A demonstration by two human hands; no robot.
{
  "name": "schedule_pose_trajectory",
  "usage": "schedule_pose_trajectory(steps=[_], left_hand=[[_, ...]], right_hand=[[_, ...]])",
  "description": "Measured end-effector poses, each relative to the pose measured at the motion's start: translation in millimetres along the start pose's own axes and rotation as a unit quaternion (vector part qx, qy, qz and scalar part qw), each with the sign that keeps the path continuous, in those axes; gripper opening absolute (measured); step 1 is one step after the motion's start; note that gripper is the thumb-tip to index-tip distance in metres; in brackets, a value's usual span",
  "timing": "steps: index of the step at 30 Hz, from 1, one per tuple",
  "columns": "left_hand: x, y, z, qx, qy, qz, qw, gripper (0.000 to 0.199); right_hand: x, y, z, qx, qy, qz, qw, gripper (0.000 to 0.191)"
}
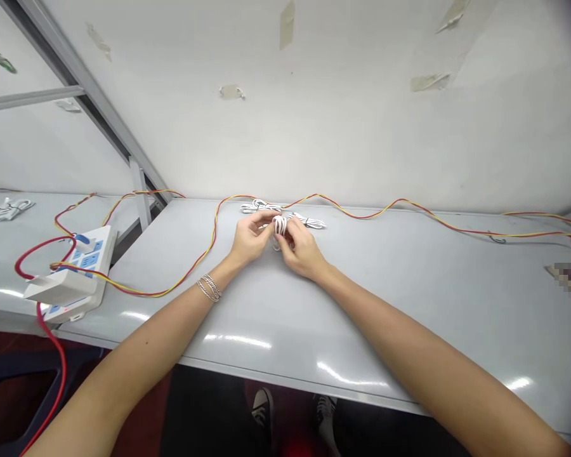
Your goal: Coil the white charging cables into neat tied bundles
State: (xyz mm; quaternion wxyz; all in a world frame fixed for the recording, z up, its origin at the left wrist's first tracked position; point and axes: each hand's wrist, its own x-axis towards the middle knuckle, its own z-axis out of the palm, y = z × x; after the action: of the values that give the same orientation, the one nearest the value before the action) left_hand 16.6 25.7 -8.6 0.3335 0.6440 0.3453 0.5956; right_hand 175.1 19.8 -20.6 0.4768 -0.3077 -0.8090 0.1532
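Coil of white cable [280, 225] sits near the frame's centre, between the left hand [251, 238] and right hand [301, 246], both pinching it from either side

A grey table [400, 304] with white cable bundles [261, 205] (near the back), red-yellow wire [216, 222] and a power strip [103, 251].

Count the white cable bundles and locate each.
4 visible: a coil held by the left hand and right hand, a bundle behind the left, a bundle behind the right, a bundle at far left. The hands may hide more.
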Motion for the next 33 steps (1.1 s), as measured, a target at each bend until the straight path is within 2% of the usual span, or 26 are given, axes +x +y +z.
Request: schedule_pose_trajectory(steps=[4,10,19,24,29,33], left_hand=[[0.0,2.4,-0.7,-0.006,-0.045,-0.005,0.999,0.032],[1.6,-0.3,-3.1,0.051,-0.005,-0.008,0.999,0.024],[1.7,-8.1,-4.9,0.051,-0.019,-0.017,0.998,0.030],[1.6,-7.9,-3.9,0.065,-0.013,-0.002,0.998,0.027],[2.5,-3.9,-5.1,0.081,-0.025,0.023,0.996,0.025],[2.6,-1.1,-5.5,0.065,-0.033,0.015,0.997,0.028]], right_hand=[[1.0,-0.9,0.0,-0.002,-0.028,0.010,1.000,0.010],[1.0,-1.6,-0.5,-0.002,-0.045,0.040,0.998,0.013],[2.6,4.8,0.7,0.008,-0.017,0.062,0.998,0.019],[3.0,4.1,1.1,0.004,-0.013,0.059,0.998,0.018],[4.3,6.9,1.9,0.006,-0.002,0.087,0.996,0.020],[4.5,12.7,3.0,0.013,0.009,0.126,0.992,0.016]])
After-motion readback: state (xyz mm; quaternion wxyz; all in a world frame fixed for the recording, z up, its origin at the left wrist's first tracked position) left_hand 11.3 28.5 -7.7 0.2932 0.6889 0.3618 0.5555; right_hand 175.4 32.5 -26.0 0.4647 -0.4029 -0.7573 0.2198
